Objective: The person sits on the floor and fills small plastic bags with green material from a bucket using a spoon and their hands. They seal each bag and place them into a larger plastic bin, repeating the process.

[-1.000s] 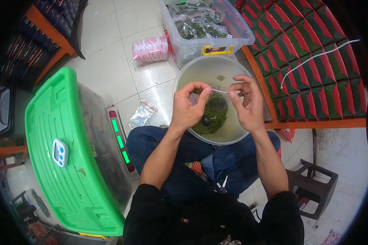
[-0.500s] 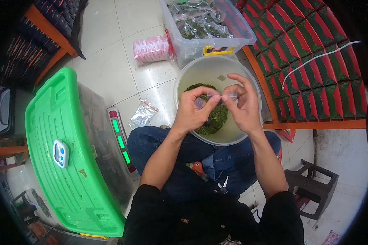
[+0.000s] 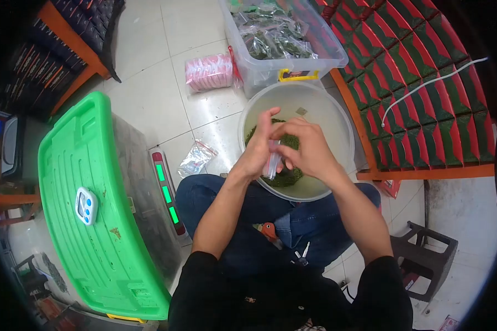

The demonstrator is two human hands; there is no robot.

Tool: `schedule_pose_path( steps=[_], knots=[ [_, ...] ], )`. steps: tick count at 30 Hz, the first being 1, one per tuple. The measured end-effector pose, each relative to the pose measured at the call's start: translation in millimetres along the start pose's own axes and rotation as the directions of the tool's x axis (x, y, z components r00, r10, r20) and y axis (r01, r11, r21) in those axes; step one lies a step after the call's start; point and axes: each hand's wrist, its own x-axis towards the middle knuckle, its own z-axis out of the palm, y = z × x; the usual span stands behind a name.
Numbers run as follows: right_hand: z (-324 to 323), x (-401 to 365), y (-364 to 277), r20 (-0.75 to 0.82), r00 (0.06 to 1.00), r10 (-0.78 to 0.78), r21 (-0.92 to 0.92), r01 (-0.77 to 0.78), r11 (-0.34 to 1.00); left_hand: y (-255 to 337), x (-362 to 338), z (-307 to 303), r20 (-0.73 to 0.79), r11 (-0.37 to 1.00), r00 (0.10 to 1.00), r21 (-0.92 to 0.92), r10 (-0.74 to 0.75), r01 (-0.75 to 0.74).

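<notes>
Over the round whitish tub (image 3: pixel 342 127), both hands meet at a small clear zip bag (image 3: pixel 271 164). My right hand (image 3: pixel 306 148) pinches the bag's upper edge between thumb and fingers. Against the bag's other side is my left hand (image 3: pixel 255 151), its thumb raised and its other fingers partly hidden; it seems to hold the bag from below. What is inside the bag I cannot make out. Below the hands, dried green crushed leaves (image 3: pixel 292 179) lie in the tub, which rests against my crossed legs.
Filled bags (image 3: pixel 270 36) crowd a clear bin (image 3: pixel 292 71) behind the tub. A pink-white pack (image 3: pixel 209 73) and a clear packet (image 3: pixel 197 159) lie on the floor. Left are a scale (image 3: pixel 165 190) and a green-lidded box (image 3: pixel 94 165) with a timer (image 3: pixel 86 206). Boxes (image 3: pixel 419 94) line the right.
Both hands have shifted slightly left and down with the bag. The left thumb has lifted off the bag's edge, and the right fingers have curled in over it. The view has shifted slightly.
</notes>
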Motion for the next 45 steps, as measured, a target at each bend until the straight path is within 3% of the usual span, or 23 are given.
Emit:
schedule_pose_path(
  steps=[3,5,6,7,9,10,11,13,17,19,23,25,26,27,29,32,33,35,36,38,39,40,45],
  knots=[
    [14,-1,11,-0.112,0.989,0.098,0.105,-0.086,0.991,5,-4,-3,0.088,0.983,0.996,0.178,0.024,-0.04],
    [22,1,11,-0.425,0.88,0.213,0.562,0.072,0.824,6,-4,0,0.072,0.984,0.997,0.172,0.026,-0.038],
    [19,2,6,-0.502,0.778,0.378,0.687,0.094,0.721,4,-3,1,0.11,0.97,0.993,0.232,0.045,-0.07],
    [10,4,6,-0.503,0.779,0.375,0.684,0.094,0.723,2,-3,2,0.145,0.951,0.987,0.291,0.063,-0.103],
    [-12,5,14,-0.608,0.768,0.201,0.507,0.181,0.842,-3,-1,3,0.098,0.977,0.991,0.187,0.087,-0.105],
    [-24,-1,19,-0.521,0.84,0.15,0.338,0.042,0.94,-14,9,-2,0.076,0.893,0.944,0.307,0.322,-0.329],
    [-28,-2,16,-0.523,0.84,0.148,0.335,0.043,0.941,-14,13,0,0.086,0.743,0.839,0.421,0.538,-0.519],
    [-35,-7,10,-0.369,0.924,-0.103,-0.101,0.071,0.992,-13,7,-2,0.1,0.755,0.882,0.478,0.461,-0.449],
    [-31,-13,12,-0.305,0.951,-0.056,-0.04,0.046,0.998,-7,-1,7,0.02,0.782,0.948,0.561,0.317,-0.273],
    [-30,-13,0,-0.482,0.861,-0.161,-0.392,-0.048,0.919,-5,-3,6,-0.004,0.77,0.945,0.581,0.327,-0.264],
    [-26,-21,-9,-0.494,0.855,-0.161,-0.443,-0.088,0.892,-11,1,5,-0.029,0.689,0.893,0.647,0.449,-0.325],
    [-21,-27,-6,-0.196,0.978,0.075,-0.286,-0.13,0.95,-12,0,2,0.003,0.652,0.903,0.69,0.43,-0.313],
    [-24,-27,-2,-0.078,0.972,0.223,-0.115,-0.231,0.966,-12,0,1,0.033,0.61,0.911,0.733,0.412,-0.302],
    [-28,-27,-3,-0.077,0.972,0.222,-0.114,-0.23,0.966,-13,0,2,0.032,0.609,0.91,0.733,0.413,-0.302],
    [-35,-25,-6,-0.02,0.976,0.217,-0.009,-0.218,0.976,-12,1,7,0.023,0.862,0.947,0.409,0.32,-0.301],
    [-39,-27,-1,0.064,0.971,0.232,0.202,-0.24,0.949,-4,1,8,0.061,0.919,0.961,0.282,0.27,-0.276],
    [-40,-28,-3,0.063,0.97,0.234,0.201,-0.242,0.949,1,-2,10,0.063,0.92,0.961,0.28,0.269,-0.275],
    [-36,-30,-9,0.079,0.957,0.279,0.051,-0.283,0.958,11,-10,14,0.154,0.717,0.974,0.659,0.169,-0.228],
    [-31,-32,-7,0.08,0.957,0.28,0.051,-0.284,0.957,2,-7,13,0.234,0.543,0.923,0.753,0.307,-0.372],
    [-19,-36,-1,-0.045,0.983,0.175,-0.166,-0.181,0.969,-2,-3,11,0.292,0.473,0.905,0.778,0.311,-0.414],
    [-18,-36,-3,-0.042,0.984,0.175,-0.163,-0.18,0.97,0,-3,11,0.348,0.397,0.885,0.798,0.31,-0.453],
    [-17,-35,-5,-0.07,0.981,0.179,-0.201,-0.19,0.961,2,-7,11,0.249,0.595,0.956,0.749,0.156,-0.292],
    [-16,-30,-9,-0.151,0.977,0.153,-0.345,-0.197,0.918,7,-10,15,0.13,0.717,0.989,0.682,0.076,-0.145]
  ],
)
